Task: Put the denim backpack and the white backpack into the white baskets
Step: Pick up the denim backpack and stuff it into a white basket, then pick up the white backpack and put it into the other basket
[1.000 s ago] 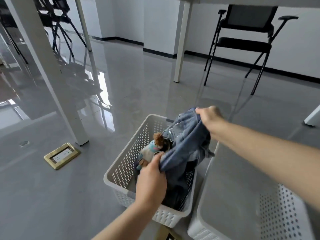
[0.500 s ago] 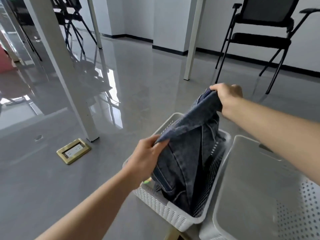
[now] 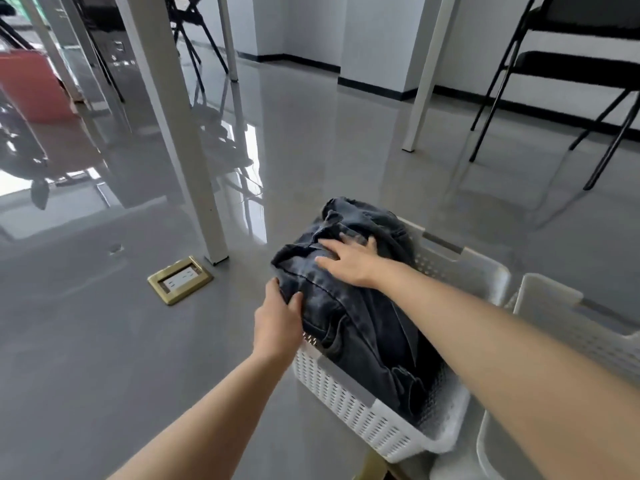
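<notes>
The dark denim backpack (image 3: 363,320) lies in a white perforated basket (image 3: 363,410) on the floor and bulges above its rim. My left hand (image 3: 278,322) grips the backpack's near left corner at the basket's edge. My right hand (image 3: 349,259) lies flat on top of the backpack with the fingers spread. A second white basket (image 3: 568,327) stands right beside the first, on the right; its inside is mostly out of view. The white backpack is not in view.
A white table leg (image 3: 180,133) stands left of the basket, with a brass floor socket (image 3: 180,279) near its foot. Another white leg (image 3: 427,74) and a black folding chair (image 3: 571,74) stand behind. The grey floor is glossy.
Both hands have brought the denim backpack down from an upheld, stretched position into the basket. My right hand has let go of its top and now rests flat on it.
</notes>
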### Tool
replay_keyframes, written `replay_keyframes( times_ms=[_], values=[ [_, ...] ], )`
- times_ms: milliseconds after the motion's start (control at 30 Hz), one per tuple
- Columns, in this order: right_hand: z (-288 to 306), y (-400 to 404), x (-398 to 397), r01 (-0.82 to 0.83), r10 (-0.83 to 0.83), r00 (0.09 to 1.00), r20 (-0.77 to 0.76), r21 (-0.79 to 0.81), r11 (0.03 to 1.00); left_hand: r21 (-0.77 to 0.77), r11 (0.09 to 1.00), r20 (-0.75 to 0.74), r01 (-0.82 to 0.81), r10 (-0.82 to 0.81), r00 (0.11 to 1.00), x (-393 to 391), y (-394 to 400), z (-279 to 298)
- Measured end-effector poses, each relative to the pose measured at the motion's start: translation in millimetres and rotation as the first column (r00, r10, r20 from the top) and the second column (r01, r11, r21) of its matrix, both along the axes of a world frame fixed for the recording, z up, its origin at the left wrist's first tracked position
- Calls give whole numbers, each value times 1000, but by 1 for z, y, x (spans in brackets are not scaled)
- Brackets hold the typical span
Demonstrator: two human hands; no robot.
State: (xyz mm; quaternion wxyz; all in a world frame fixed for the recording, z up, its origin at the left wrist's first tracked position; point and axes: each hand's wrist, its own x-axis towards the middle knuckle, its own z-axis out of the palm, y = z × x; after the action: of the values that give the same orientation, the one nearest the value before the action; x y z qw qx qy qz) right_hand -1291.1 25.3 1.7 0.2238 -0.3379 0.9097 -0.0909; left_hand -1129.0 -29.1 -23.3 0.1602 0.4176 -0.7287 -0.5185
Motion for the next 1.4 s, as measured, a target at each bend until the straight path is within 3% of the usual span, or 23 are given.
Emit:
replay_keyframes(
  times_ms=[67,133,167,233,300,400,500,567,700,867,967,1067,1167,1233,1300,1400],
  values=[
    [-2,0,14,44,-45,999,8,50,998,14,998,8,-60,60,998,-1,2,-5],
    [3,2,22,73,-71,997,-29,79,994,287,955,12,-79,79,997,-1,-14,-3],
    [9,1,25,81,-76,996,-47,106,991,451,891,25,-47,40,999,1,-24,3],
    [23,-6,34,92,-69,991,-114,201,975,608,793,38,46,-88,995,12,-40,13],
    [37,-17,59,73,-15,966,-259,217,973,545,829,97,127,-213,972,22,-47,16],
    [53,-27,111,-38,39,906,-421,10,999,352,893,154,280,-350,924,43,-41,18],
    [45,-36,176,-251,180,884,-431,-113,961,309,878,121,365,-417,901,95,-45,6],
    [25,-42,215,-354,279,891,-357,-165,921,273,897,99,347,-384,918,142,-53,-8],
    [-33,-45,280,-411,415,910,-2,-142,900,157,972,133,175,-196,972,250,-61,-40],
    [-95,-31,329,-535,467,807,362,110,838,-143,983,324,116,-65,944,389,-46,-56],
    [-111,-16,349,-581,456,770,445,196,790,-237,971,475,37,83,876,455,-26,-72],
    [-121,-2,361,-569,409,755,512,203,797,-200,930,607,-308,364,706,496,-4,-92],
    [-118,9,369,-466,320,798,510,186,865,54,635,615,-771,587,527,511,22,-107],
    [-112,19,375,-372,284,899,333,241,896,243,518,584,-820,597,550,516,45,-101],
    [-106,32,383,-320,299,947,115,330,888,332,529,534,-781,577,617,517,66,-97],
    [-109,46,396,-325,303,946,119,334,885,364,554,489,-749,570,660,505,64,-100]
  ],
)
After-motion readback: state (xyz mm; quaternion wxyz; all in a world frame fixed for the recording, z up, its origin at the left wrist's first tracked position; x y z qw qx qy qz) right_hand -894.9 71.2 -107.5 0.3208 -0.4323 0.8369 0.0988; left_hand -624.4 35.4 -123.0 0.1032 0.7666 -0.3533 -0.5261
